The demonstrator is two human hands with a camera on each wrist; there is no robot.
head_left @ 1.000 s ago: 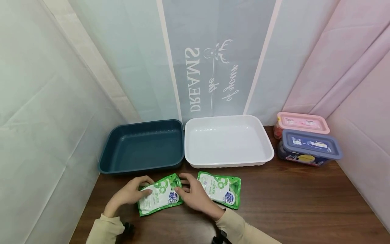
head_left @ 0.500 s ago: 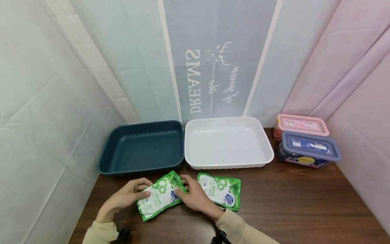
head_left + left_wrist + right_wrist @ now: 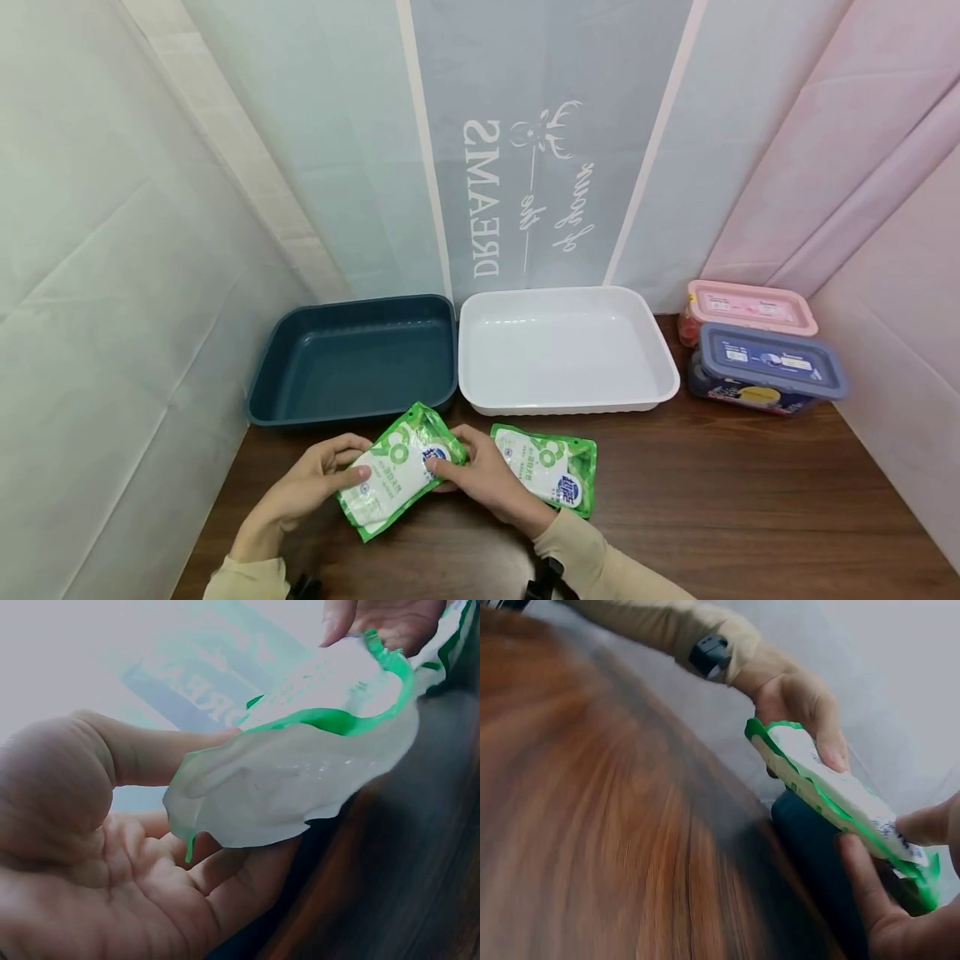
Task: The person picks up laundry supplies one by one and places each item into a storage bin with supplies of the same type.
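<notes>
Pale fabric panels (image 3: pixel 360 125) in grey-green, blue-grey and pink wall off the back and sides of the frame, with inverted white lettering (image 3: pixel 483 200) that includes DREAMS at upper centre. Below them, my head view shows a dark brown wood-grain tabletop (image 3: pixel 712 500). Near its lower left, I have a green-and-white flat plastic pouch (image 3: pixel 397 468) between both hands, tilted, its top corner overlapping the front rim of the dark teal rectangular tray in view. My left hand (image 3: pixel 315 479) pinches the pouch's left side, thumb on the printed face and fingers underneath; my right hand (image 3: pixel 483 477) grips the other side the same way, which the right wrist view confirms. A matching green-and-white pouch (image 3: pixel 551 467) lies flat on the tabletop just right of that hand. Across the middle, the dark teal rectangular tray (image 3: pixel 360 367) sits at left beside a glossy white rectangular tray (image 3: pixel 566 350). Toward the right edge stand two lidded boxes, a pink-lidded one (image 3: pixel 750 307) behind a slate-blue-lidded one (image 3: pixel 772 362). Beige sleeves (image 3: pixel 592 557) enter from the bottom of the frame.
</notes>
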